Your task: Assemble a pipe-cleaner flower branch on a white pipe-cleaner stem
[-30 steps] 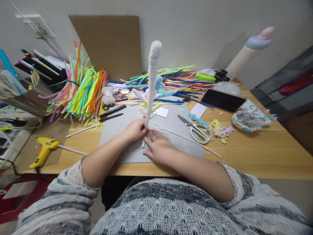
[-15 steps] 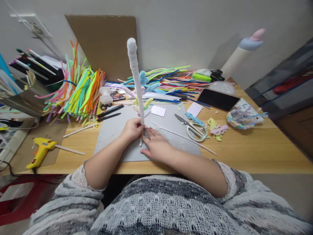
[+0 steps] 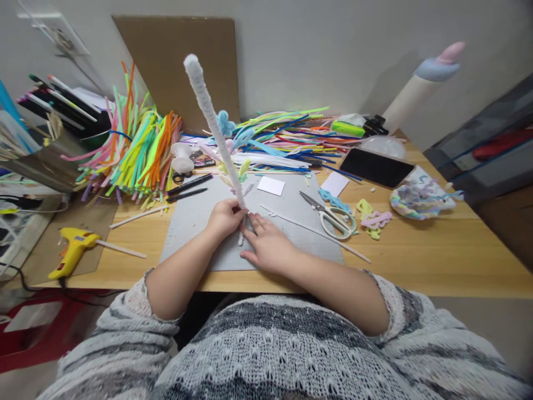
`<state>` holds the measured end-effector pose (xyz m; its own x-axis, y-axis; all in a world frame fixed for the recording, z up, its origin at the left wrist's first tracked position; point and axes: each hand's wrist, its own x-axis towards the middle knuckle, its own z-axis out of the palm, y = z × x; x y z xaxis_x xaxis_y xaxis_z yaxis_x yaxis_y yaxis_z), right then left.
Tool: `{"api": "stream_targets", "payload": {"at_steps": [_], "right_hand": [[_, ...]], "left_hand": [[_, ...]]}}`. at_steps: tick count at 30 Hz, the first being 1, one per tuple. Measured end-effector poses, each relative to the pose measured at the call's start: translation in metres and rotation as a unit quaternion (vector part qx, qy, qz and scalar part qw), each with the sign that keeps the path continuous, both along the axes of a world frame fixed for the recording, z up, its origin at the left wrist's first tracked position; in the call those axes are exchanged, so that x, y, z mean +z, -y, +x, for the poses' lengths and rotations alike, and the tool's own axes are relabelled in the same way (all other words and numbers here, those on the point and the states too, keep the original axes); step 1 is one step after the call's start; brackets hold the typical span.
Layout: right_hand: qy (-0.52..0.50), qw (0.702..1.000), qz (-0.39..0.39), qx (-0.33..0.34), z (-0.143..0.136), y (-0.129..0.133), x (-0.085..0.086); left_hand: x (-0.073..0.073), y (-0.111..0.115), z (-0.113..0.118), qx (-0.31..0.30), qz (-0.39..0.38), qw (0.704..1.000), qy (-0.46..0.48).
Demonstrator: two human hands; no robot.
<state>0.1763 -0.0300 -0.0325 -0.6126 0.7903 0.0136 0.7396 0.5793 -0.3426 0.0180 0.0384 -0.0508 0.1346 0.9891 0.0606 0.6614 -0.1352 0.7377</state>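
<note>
A long white rod wrapped in fuzzy pipe cleaner (image 3: pixel 216 130) stands tilted, its top leaning left and away from me. My left hand (image 3: pixel 227 216) is closed around its lower part, just above the grey mat (image 3: pixel 187 233). Close beside it, my right hand (image 3: pixel 266 241) lies palm down on the mat with its fingers stretched out towards the rod's foot. A short white end shows below my left hand. Behind the rod are a blue fuzzy flower (image 3: pixel 225 123) and yellow fuzzy petals (image 3: pixel 245 166); whether they are attached to the rod, I cannot tell.
Scissors (image 3: pixel 333 219) and a thin white stick (image 3: pixel 316 230) lie right of my hands. A yellow glue gun (image 3: pixel 75 250) rests at the left. Bundled pipe cleaners (image 3: pixel 145 155) stand behind, with black pens (image 3: pixel 187 191) in front. A phone (image 3: pixel 377 166) lies at the back right.
The rod's top has swung to the left, so the rod leans more. Both hands stay at its foot. The camera view has shifted slightly.
</note>
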Motion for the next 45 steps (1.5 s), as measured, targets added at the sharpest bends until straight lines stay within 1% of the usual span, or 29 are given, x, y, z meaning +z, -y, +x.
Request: {"api": "stream_targets", "payload": {"at_steps": [2, 3, 6, 8, 11, 14, 17, 19, 21, 25, 27, 29, 33, 35, 37, 39, 41, 43, 45], "right_hand": [[-0.018, 1.0, -0.013, 0.003, 0.005, -0.004, 0.005], [-0.034, 0.999, -0.019, -0.008, 0.009, -0.008, 0.007], [-0.077, 0.994, -0.003, -0.075, 0.019, -0.021, 0.011], [-0.082, 0.992, 0.014, -0.094, 0.023, -0.029, 0.009], [-0.067, 0.996, 0.006, -0.066, 0.022, -0.035, 0.001], [-0.052, 0.997, 0.001, -0.056, 0.018, -0.034, -0.006], [-0.043, 0.998, 0.0, -0.055, 0.017, -0.033, -0.007], [-0.041, 0.998, -0.001, -0.05, 0.017, -0.032, -0.006], [-0.037, 0.998, 0.002, -0.045, 0.017, -0.031, -0.005], [-0.017, 0.999, 0.009, -0.036, 0.015, -0.026, -0.004], [-0.004, 0.999, 0.008, -0.032, 0.014, -0.025, -0.004], [0.002, 1.0, 0.008, -0.03, 0.014, -0.024, -0.005], [-0.025, 0.999, 0.001, -0.039, 0.016, -0.026, -0.006], [-0.032, 0.998, 0.005, -0.045, 0.018, -0.028, -0.005], [-0.044, 0.997, 0.016, -0.055, 0.019, -0.029, -0.002], [-0.086, 0.993, 0.031, -0.07, 0.021, -0.03, 0.001], [-0.175, 0.98, 0.036, -0.082, 0.022, -0.031, 0.003], [-0.293, 0.951, 0.021, -0.096, 0.024, -0.033, 0.004], [-0.388, 0.913, -0.009, -0.128, 0.026, -0.036, 0.005]], "left_hand": [[0.0, 0.001, 0.0, -0.013, 0.014, 1.0, -0.004], [0.001, 0.001, 0.0, -0.022, 0.022, 0.999, -0.01], [0.003, 0.001, 0.001, -0.042, 0.045, 0.997, -0.043], [0.006, 0.001, 0.001, -0.046, 0.059, 0.995, -0.065], [0.009, 0.002, 0.001, -0.048, 0.069, 0.993, -0.081], [0.01, 0.002, -0.001, -0.056, 0.046, 0.996, -0.057], [0.008, 0.001, -0.004, -0.088, 0.021, 0.996, -0.022], [0.006, 0.0, -0.006, -0.101, 0.014, 0.995, -0.017], [0.005, -0.001, -0.007, -0.101, 0.018, 0.994, -0.03], [0.005, 0.0, -0.007, -0.11, 0.051, 0.989, -0.08], [0.006, 0.0, -0.006, -0.114, 0.056, 0.988, -0.083], [0.007, 0.001, -0.006, -0.122, 0.056, 0.988, -0.07], [0.01, 0.0, -0.008, -0.146, 0.044, 0.988, -0.013], [0.015, 0.0, -0.01, -0.148, 0.014, 0.988, 0.029], [0.022, 0.002, -0.012, -0.148, -0.033, 0.984, 0.091], [0.032, 0.006, -0.014, -0.155, -0.091, 0.969, 0.17], [0.043, 0.011, -0.016, -0.165, -0.142, 0.952, 0.217], [0.051, 0.015, -0.017, -0.166, -0.164, 0.943, 0.238], [0.054, 0.017, -0.017, -0.164, -0.167, 0.939, 0.251]]}}
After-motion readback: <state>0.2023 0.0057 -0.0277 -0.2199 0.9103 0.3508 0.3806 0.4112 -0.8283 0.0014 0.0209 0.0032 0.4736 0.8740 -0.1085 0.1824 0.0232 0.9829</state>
